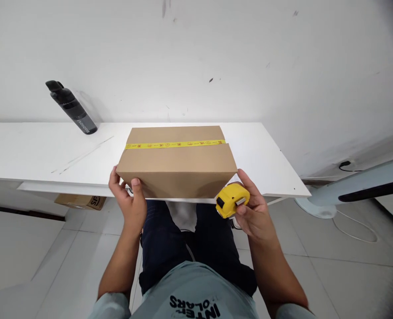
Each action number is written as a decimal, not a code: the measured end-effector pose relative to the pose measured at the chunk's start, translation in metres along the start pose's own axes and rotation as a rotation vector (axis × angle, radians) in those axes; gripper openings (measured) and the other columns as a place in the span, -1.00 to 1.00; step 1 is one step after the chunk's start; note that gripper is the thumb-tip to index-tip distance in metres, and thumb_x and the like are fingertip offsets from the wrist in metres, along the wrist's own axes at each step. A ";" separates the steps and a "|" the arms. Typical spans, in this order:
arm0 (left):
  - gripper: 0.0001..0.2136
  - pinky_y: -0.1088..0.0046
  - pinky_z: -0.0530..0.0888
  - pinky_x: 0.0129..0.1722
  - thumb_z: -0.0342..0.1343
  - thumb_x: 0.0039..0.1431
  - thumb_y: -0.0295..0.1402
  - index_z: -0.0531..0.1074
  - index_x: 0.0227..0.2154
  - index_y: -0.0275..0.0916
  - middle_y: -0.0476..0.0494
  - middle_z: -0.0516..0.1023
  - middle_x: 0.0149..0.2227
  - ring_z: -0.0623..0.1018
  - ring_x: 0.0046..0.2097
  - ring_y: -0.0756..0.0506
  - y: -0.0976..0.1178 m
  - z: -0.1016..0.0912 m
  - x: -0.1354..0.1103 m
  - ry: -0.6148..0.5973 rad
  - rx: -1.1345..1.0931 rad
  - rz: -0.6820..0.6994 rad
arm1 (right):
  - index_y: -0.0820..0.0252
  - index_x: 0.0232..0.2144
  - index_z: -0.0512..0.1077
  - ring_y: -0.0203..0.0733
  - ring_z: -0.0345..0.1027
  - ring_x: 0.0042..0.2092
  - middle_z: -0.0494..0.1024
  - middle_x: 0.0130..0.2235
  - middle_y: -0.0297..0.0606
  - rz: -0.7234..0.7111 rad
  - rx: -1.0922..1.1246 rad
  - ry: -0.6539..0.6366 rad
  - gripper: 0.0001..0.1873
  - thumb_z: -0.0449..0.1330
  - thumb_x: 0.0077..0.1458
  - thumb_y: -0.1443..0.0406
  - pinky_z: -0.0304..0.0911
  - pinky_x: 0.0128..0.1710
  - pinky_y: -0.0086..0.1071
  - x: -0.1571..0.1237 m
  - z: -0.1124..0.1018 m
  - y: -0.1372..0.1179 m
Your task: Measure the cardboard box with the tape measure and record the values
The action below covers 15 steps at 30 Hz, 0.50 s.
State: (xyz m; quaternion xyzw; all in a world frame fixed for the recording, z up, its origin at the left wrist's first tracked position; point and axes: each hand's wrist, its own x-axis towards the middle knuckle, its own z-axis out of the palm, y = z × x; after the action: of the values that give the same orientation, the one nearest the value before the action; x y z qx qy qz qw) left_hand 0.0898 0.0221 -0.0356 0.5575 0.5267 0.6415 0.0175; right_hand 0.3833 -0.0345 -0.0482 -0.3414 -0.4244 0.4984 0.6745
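Observation:
A brown cardboard box (179, 161) sealed with a strip of yellow tape (175, 144) sits at the front edge of a white table (50, 150). My left hand (128, 199) grips the box's lower left corner, thumb on the front face, fingers behind. My right hand (254, 210) is closed around a yellow tape measure (232, 200), held just off the box's lower right corner, at the table's edge.
A dark bottle (71, 107) stands at the back left of the table against the white wall. A cardboard piece (81, 202) lies under the table. A fan base and cable (319, 207) sit on the tiled floor to the right.

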 end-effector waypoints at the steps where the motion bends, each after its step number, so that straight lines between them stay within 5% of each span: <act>1: -0.42 0.16 0.40 0.28 0.10 0.40 -0.08 0.14 0.38 -0.06 -0.33 0.23 0.38 0.31 0.39 -0.22 0.001 -0.004 -0.005 0.028 0.041 0.088 | -0.19 0.18 0.51 -0.28 0.45 -0.24 0.56 -0.17 -0.34 0.008 0.010 0.020 -0.23 0.57 -0.11 0.07 0.47 -0.22 -0.45 -0.002 -0.001 -0.002; 4: -0.46 0.06 0.35 0.33 0.15 0.36 -0.17 0.22 0.34 -0.04 -0.27 0.38 0.27 0.32 0.38 -0.24 0.012 -0.014 -0.031 0.040 0.105 0.424 | -0.14 0.13 0.55 -0.26 0.49 -0.23 0.60 -0.16 -0.31 0.023 0.037 0.033 -0.28 0.56 -0.12 0.02 0.47 -0.23 -0.46 -0.010 -0.002 -0.006; 7: -0.60 0.13 0.45 0.26 0.11 0.38 -0.09 0.39 0.18 -0.10 -0.17 0.59 -0.04 0.52 0.17 -0.17 0.032 -0.013 -0.064 -0.169 -0.025 0.653 | 0.00 -0.03 0.62 -0.20 0.49 -0.30 0.62 -0.22 -0.22 0.063 0.034 -0.017 -0.33 0.57 -0.20 -0.05 0.47 -0.36 -0.41 -0.019 0.005 -0.003; 11: -0.72 0.21 0.53 0.17 0.16 0.36 -0.06 0.48 -0.08 -0.14 -0.08 0.64 -0.25 0.62 -0.05 -0.09 0.052 -0.003 -0.087 -0.301 -0.149 0.781 | 0.05 -0.16 0.53 -0.20 0.51 -0.31 0.63 -0.21 -0.22 0.143 0.045 -0.129 -0.41 0.58 -0.19 -0.02 0.47 -0.38 -0.42 -0.034 0.025 0.009; 15: -0.91 0.23 0.51 0.18 0.11 0.40 -0.36 0.51 -0.15 -0.18 -0.07 0.69 -0.28 0.65 -0.09 -0.05 0.052 -0.004 -0.059 -0.359 -0.120 0.800 | 0.00 -0.13 0.35 -0.25 0.57 -0.17 0.64 -0.04 -0.25 0.120 0.053 -0.237 -0.54 0.50 0.03 0.16 0.50 -0.22 -0.42 -0.050 0.043 0.013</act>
State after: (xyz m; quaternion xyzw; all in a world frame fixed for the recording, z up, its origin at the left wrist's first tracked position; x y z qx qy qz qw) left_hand 0.1383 -0.0398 -0.0402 0.8181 0.2199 0.5201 -0.1087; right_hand 0.3322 -0.0774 -0.0537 -0.2870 -0.4665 0.5856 0.5975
